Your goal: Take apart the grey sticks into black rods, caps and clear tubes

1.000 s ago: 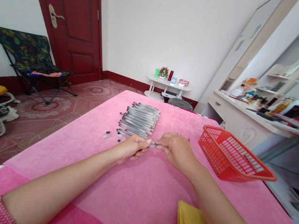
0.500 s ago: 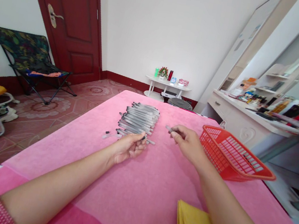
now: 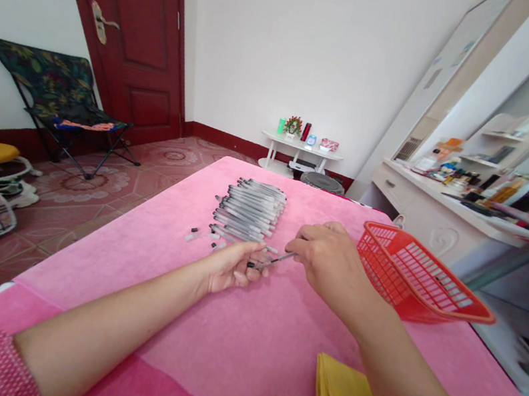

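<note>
- Pen (image 3: 262, 266): btwn both hands, over pink cloth (image 3: 229, 347).
- L hand (image 3: 235, 267): palm up, gripping one end.
- R hand (image 3: 329, 255): pinching other end.
- Pen pile (image 3: 252, 208): just past L hand.
- Red basket (image 3: 375, 265): R of R hand.

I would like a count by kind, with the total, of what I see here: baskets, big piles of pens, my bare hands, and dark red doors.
Basket: 1
Big pile of pens: 1 (single pens overlap too much to count)
Bare hands: 2 (left hand, right hand)
Dark red door: 1
Total: 5
</note>
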`<state>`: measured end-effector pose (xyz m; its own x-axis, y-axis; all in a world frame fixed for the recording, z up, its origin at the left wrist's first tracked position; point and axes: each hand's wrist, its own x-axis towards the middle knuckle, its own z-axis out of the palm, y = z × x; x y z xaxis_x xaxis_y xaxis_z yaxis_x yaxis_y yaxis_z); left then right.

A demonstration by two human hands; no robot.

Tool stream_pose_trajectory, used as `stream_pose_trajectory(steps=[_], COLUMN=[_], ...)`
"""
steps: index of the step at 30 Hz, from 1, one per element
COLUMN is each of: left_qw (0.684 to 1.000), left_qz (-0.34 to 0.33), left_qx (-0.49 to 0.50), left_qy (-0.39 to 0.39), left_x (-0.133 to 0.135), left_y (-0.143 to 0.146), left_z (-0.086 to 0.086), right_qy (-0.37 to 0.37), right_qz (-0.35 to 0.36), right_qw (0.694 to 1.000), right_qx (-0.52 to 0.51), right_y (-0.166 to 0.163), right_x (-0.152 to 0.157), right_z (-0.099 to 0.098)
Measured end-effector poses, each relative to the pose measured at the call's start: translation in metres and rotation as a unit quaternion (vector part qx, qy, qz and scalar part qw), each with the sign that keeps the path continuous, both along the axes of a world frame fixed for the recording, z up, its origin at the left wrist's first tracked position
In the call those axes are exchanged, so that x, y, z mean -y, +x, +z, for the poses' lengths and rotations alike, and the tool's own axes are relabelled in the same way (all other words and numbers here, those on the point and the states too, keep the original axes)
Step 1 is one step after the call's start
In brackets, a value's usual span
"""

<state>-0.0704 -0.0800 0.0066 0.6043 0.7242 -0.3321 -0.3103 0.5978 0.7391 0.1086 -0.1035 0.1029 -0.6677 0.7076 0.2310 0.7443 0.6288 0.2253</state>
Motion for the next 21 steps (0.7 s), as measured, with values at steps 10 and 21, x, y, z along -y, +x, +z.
stream_pose_trajectory(steps=[10,21], left_qw=[0.992,0.993], left_qz=[-0.015,0.020], left_qx=[-0.053,-0.053], left_qy=[0.117,0.106], left_x=[0.002,-0.004], left_y=[-0.007,-0.011], left_z=[-0.003,-0.001], right_qy=[0.037,0.019], right_qz=[-0.177,-0.275], right_qw=[0.983,0.930], right_qx=[-0.025,-0.243], right_y=[0.030,0.077], right_x=[-0.023,-0.048], right_z=[-0.013,-0.018])
